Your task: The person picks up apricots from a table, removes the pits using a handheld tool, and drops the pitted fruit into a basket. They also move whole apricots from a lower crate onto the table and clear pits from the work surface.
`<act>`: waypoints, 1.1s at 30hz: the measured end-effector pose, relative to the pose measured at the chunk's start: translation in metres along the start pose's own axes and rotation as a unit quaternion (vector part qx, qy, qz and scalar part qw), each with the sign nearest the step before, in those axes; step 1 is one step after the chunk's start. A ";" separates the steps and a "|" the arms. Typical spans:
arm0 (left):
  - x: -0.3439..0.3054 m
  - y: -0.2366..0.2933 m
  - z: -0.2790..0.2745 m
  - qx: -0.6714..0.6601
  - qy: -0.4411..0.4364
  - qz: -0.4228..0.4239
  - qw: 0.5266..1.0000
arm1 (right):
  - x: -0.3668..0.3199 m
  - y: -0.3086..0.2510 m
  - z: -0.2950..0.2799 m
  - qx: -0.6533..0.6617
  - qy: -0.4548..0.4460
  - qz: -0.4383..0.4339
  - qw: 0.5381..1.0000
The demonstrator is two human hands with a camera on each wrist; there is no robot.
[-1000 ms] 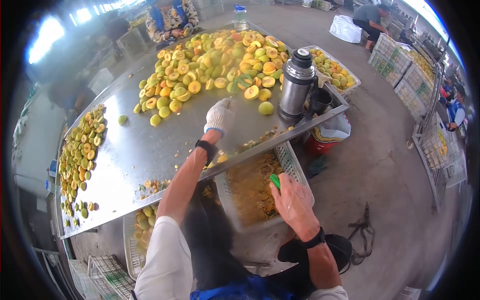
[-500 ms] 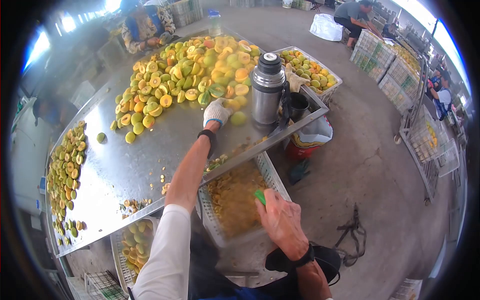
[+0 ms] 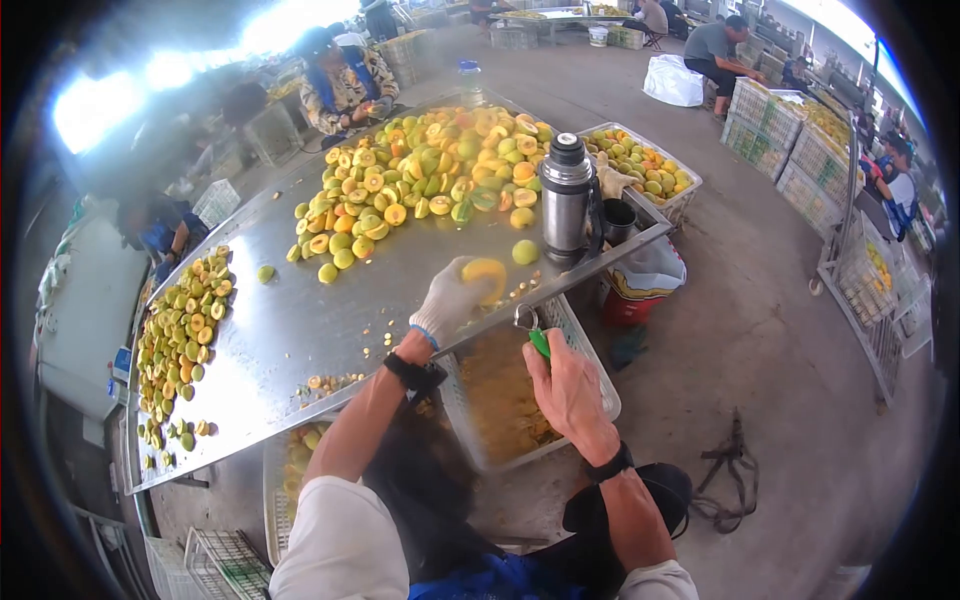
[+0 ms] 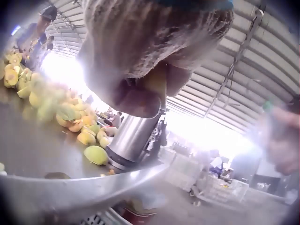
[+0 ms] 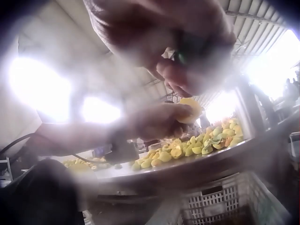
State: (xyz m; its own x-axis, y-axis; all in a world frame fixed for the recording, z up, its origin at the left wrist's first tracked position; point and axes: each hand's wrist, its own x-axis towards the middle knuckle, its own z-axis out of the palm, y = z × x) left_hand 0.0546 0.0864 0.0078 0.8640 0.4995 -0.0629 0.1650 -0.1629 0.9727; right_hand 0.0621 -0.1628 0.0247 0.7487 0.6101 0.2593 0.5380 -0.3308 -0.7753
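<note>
Your gloved left hand [image 3: 448, 298] pinches yellow fruit [image 3: 487, 280] over metal table [image 3: 300, 320] near edge, thermos [image 3: 567, 208] beyond; your right hand [image 3: 573, 392], fingers curled round green-handled tool [image 3: 540, 342], above white crate [image 3: 590, 350]; fruit pile [image 3: 425, 165] farther back

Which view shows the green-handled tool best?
The head view, where the green-handled tool shows handle and metal loop. The left wrist view has only a blurred green spot; the right wrist view, a dark green bit within the right hand.
</note>
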 end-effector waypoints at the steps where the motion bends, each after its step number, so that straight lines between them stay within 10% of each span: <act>1: -0.018 0.000 -0.002 -0.064 -0.008 -0.002 0.998 | -0.002 -0.003 0.004 0.012 0.002 -0.008 1.000; 8: -0.086 -0.010 -0.007 -0.245 -0.046 0.086 0.965 | -0.011 -0.028 0.023 0.031 -0.025 -0.039 0.998; 10: -0.094 -0.001 0.001 -0.431 -0.042 -0.020 0.901 | -0.011 -0.023 0.034 0.016 -0.013 -0.059 0.998; 14: -0.108 0.009 0.007 -0.126 0.017 0.205 0.971 | -0.008 -0.019 0.045 -0.011 -0.003 -0.058 0.998; 19: -0.103 0.003 0.011 -0.334 0.024 0.085 0.939 | -0.004 -0.013 0.059 -0.024 -0.016 -0.055 0.998; 22: -0.102 -0.003 0.016 -0.127 0.125 0.151 0.972 | -0.001 -0.013 0.069 0.014 -0.029 -0.055 0.998; 33: -0.103 -0.002 0.030 -0.227 0.231 0.151 0.934 | 0.004 -0.014 0.086 0.120 -0.037 -0.079 0.989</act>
State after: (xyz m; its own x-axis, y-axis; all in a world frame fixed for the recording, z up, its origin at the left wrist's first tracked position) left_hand -0.0204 0.0103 0.0053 0.5239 0.8198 0.2311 -0.3624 -0.0310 0.9315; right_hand 0.0239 -0.0938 -0.0135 0.6268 0.6948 0.3526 0.5323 -0.0514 -0.8450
